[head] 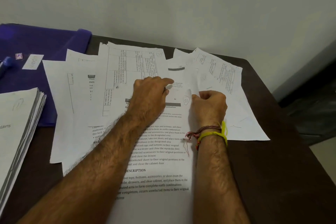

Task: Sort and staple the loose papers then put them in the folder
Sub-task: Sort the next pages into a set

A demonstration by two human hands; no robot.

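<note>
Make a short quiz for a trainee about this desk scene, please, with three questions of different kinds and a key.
1. True or false: the purple folder lies at the left of the table, partly under the papers.
2. Which hand wears the yellow thread band?
A. left
B. right
C. both
3. Fill in: the right hand pinches the edge of a ____, while the left hand rests on the spread papers.

Key
1. True.
2. B.
3. Sheet. The neat stack at the left is apart from both hands, and no stapler can be clearly told.
</note>
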